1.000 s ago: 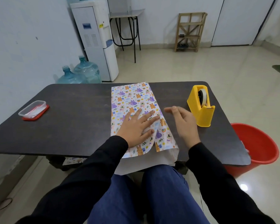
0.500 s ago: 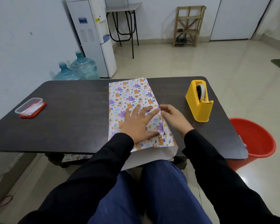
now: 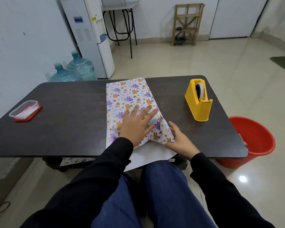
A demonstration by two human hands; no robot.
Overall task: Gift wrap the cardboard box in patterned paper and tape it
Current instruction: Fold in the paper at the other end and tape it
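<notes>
1. Containers
- A clear tub (image 3: 24, 109) is sitting on a red lid (image 3: 33, 114) at the left end of the table (image 3: 69, 116). It is holding something white that cannot be identified.
- A yellow dispenser (image 3: 198, 106) is standing upright at the right end of the table, carrying a tape roll (image 3: 200, 91).
- A red bucket (image 3: 253, 142) is standing on the floor just beyond the table's right near corner. A white scrap is showing at its near rim.

2. Work item
- The paper (image 3: 130, 96) is lying folded along the middle of the table, reaching from the far edge to the near edge. Its white underside is overhanging the near edge toward the lap.
- The box is hidden beneath the paper.

3. Grips
- The left grip (image 3: 136, 127) is released and is pressing flat on top of the paper with its fingers spread. It is covering part of the overlap.
- The right grip (image 3: 179, 140) is released and is resting against the paper's near right corner with its thumb pointing away.

4. Surroundings
- Two water bottles (image 3: 72, 71) are standing on the floor beside a cooler (image 3: 89, 35) behind the table.
- A wooden rack (image 3: 186, 23) is standing at the far wall.
- A paper offcut (image 3: 76, 160) is lying under the table.
</notes>
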